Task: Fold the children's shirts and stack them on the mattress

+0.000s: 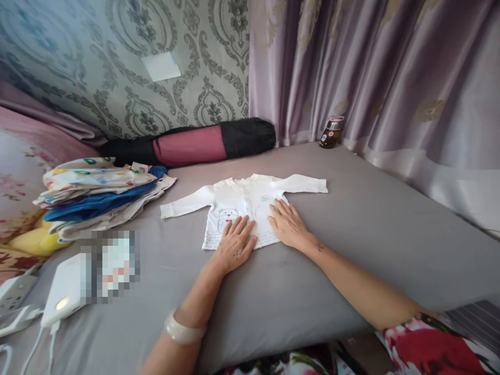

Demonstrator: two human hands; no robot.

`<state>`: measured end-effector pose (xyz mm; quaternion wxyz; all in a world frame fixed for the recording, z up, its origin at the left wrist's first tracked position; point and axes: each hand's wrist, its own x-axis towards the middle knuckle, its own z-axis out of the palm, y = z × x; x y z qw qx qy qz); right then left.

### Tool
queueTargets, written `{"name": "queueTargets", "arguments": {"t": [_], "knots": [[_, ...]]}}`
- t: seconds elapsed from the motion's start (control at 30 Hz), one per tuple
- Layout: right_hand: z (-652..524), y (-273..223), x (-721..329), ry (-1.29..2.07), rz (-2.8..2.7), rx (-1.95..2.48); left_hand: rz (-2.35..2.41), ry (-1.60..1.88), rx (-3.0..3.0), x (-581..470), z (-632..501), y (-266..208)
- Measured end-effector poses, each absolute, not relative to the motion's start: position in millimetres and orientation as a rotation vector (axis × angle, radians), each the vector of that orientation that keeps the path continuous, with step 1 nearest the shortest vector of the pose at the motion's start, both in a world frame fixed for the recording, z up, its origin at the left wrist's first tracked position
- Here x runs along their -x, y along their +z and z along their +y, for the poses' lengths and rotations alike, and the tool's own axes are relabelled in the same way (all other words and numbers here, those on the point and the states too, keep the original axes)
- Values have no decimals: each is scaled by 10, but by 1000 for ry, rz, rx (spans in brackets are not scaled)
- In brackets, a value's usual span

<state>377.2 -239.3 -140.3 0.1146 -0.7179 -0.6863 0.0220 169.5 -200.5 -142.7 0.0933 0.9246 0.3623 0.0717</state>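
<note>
A small white long-sleeved baby shirt (246,200) lies spread flat on the grey bed sheet (375,219), its sleeves stretched out to both sides. A bear drawing shows on its left half and small print runs along the hem. My left hand (236,242) rests flat on the lower middle of the shirt, fingers apart, partly covering the bear. On the right half of the shirt, my right hand (289,224) lies flat with its fingers spread. Neither hand grips the cloth. A pale bangle (183,328) circles my left wrist.
Folded clothes (101,192) are stacked at the left. Behind lies a long black and pink bag (191,143) along the wall. A bottle (331,133) stands by the curtain (375,73). At the lower left are a white box (66,286) with cables and a power strip (15,291).
</note>
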Motion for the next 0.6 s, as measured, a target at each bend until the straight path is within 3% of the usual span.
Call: {"name": "queueTargets", "arguments": {"t": [0.4,0.6], "knots": [[-2444,-1458,-3797,112,-1924,2109,1173,406,-2821,-2132,-1599,-1262],[-2458,-1472,-3815,148,-1889,2080,779,493,-2848,-2739,-978,-1433]]}}
